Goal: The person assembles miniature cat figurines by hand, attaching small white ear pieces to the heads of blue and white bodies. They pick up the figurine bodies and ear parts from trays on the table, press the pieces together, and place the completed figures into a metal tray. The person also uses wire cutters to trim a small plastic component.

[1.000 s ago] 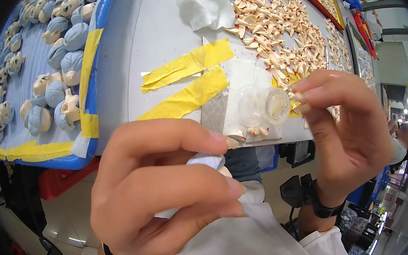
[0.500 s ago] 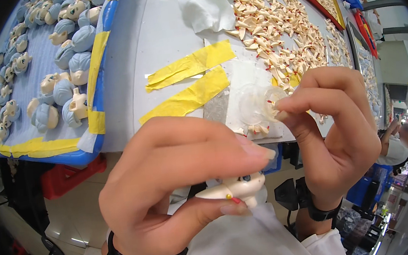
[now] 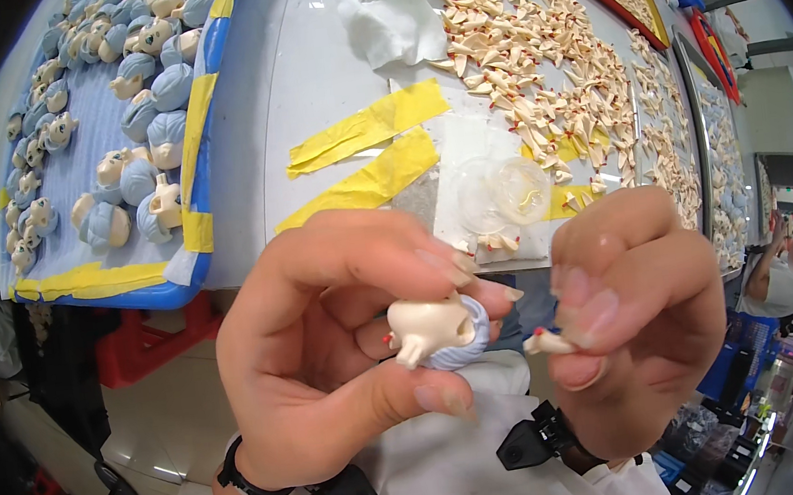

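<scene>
My left hand (image 3: 297,355) is closed round a small doll head (image 3: 429,329) with pale skin and light blue hair, held between thumb and fingers. A hole shows in the head's side, next to the hair, and a red-tipped part sticks out at its far left. Just right of it, my right hand (image 3: 648,294) pinches a small cream pointed ear piece (image 3: 549,341) with a red mark. A short gap separates the ear piece from the head. Beyond my hands, small clear round dishes (image 3: 521,191) sit on a white pad (image 3: 473,143).
A large heap of cream ear pieces (image 3: 530,50) covers the table's right side. At left, a blue tray (image 3: 155,297) edged with yellow tape holds several doll heads. Yellow tape strips (image 3: 360,179) and a white cloth (image 3: 389,24) lie mid-table. Another person (image 3: 786,279) is at far right.
My right hand has come down from the clear dishes toward the doll head, with the ear piece in its fingers. My left hand has turned the head, so its side hole shows.
</scene>
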### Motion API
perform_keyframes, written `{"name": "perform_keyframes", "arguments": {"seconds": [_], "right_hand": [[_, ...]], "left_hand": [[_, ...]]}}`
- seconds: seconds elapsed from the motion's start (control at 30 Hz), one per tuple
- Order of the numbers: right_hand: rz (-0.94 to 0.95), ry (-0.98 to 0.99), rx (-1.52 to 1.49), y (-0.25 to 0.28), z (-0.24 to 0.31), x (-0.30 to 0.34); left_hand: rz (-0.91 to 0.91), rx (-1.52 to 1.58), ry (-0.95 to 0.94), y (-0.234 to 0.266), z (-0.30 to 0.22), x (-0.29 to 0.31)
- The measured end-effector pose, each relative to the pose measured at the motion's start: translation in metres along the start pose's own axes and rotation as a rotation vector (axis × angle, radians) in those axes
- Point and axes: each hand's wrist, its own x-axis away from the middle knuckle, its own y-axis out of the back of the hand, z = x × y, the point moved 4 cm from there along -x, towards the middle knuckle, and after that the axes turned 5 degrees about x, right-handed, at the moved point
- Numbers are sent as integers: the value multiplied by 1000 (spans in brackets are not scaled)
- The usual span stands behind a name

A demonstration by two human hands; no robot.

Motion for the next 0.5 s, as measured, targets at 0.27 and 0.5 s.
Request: {"name": "perform_keyframes", "arguments": {"seconds": [0.27,0.5], "right_hand": [[8,156,248,-9,15,-5],[11,123,331,-7,17,4]], "left_hand": [[72,-192,-89,5,-7,10],[109,-399,-200,6,-9,14]]}}
